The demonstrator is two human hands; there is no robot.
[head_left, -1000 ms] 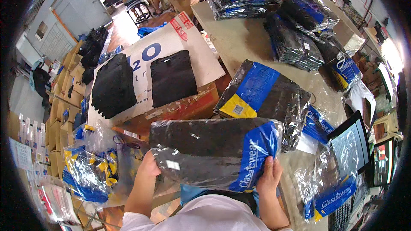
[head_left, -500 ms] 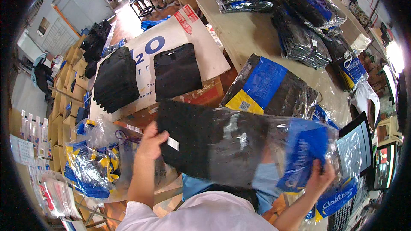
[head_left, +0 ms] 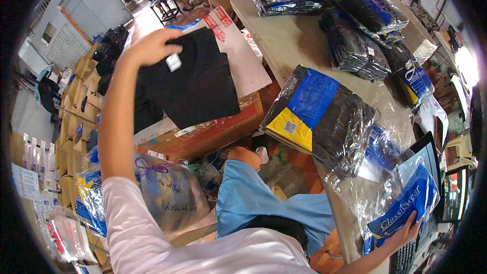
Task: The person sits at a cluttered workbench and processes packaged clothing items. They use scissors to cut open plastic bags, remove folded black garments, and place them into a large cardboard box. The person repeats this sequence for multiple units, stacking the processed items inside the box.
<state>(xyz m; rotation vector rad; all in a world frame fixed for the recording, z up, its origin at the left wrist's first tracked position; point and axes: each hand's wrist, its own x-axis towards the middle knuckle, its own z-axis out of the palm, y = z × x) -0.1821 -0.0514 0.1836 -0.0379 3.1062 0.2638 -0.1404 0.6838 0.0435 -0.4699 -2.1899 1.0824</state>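
Observation:
A folded black shirt (head_left: 195, 78) with a small white tag (head_left: 173, 62) at its neck hangs over the far-left carton. My left hand (head_left: 154, 46), arm stretched out, is closed on the collar edge beside the tag. Under the shirt and partly hidden by it lies a stack of black garments (head_left: 147, 109). At the lower right my right hand (head_left: 406, 233) grips a clear plastic bag with a blue printed panel (head_left: 401, 208), low over a keyboard (head_left: 403, 261). No garment shows inside that bag.
Bagged black garments with blue and yellow panels (head_left: 309, 106) lie on the table (head_left: 274, 35), with more bundles (head_left: 355, 45) at the far right. A monitor (head_left: 431, 157) stands right. A large clear sack (head_left: 172, 198) sits left, below the carton (head_left: 228, 122); boxes (head_left: 71, 147) line the left.
The black shirt, earlier partly inside the plastic bag before me, is out of it. My left hand has carried it forward over the carton; my right hand has moved lower right with the bag.

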